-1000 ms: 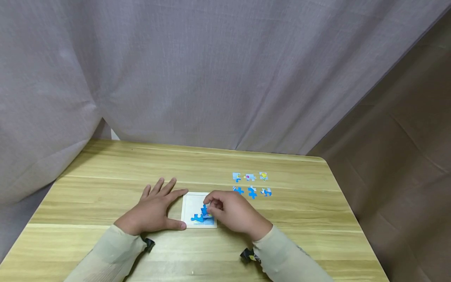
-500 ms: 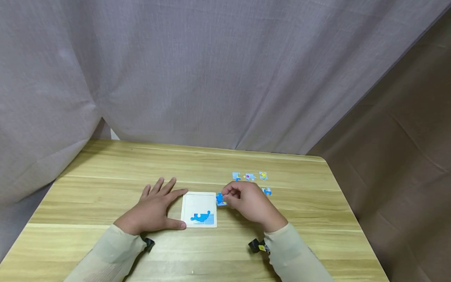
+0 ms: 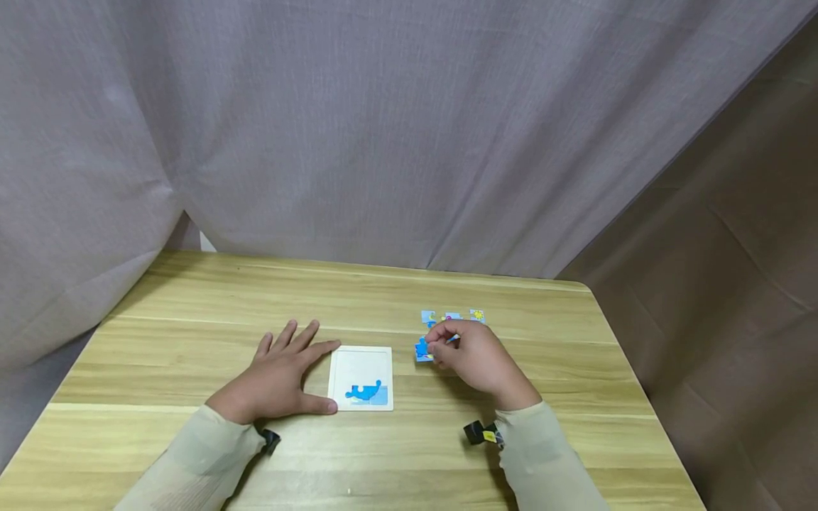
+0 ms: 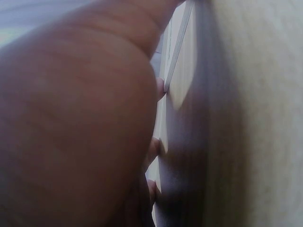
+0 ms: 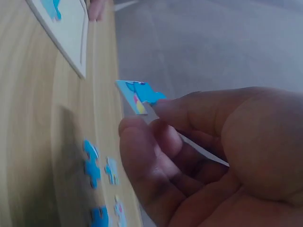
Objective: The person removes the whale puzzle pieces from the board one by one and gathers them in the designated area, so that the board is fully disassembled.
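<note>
My right hand (image 3: 469, 358) pinches a blue puzzle piece (image 5: 137, 94) between thumb and fingers, raised over the table. In the right wrist view this piece shows a light-blue edge with a yellow and pink patch. My left hand (image 3: 281, 380) lies spread on the table, its thumb and index finger touching the left side of a white square puzzle tray (image 3: 348, 365). Joined blue pieces (image 3: 367, 393) lie along the tray's near right part. Loose puzzle pieces (image 5: 91, 163) rest on the table beneath the right hand, partly hidden by it in the head view.
A piece with a yellow sun (image 3: 477, 314) lies at the right end of the far row of loose pieces. The wooden table (image 3: 383, 461) ends at a grey curtain (image 3: 358, 142) behind, with a brown curtain (image 3: 722, 284) to the right.
My right hand has lifted the blue piece away from the tray and carried it right and away from me, over the loose pieces. The left hand and tray have stayed put.
</note>
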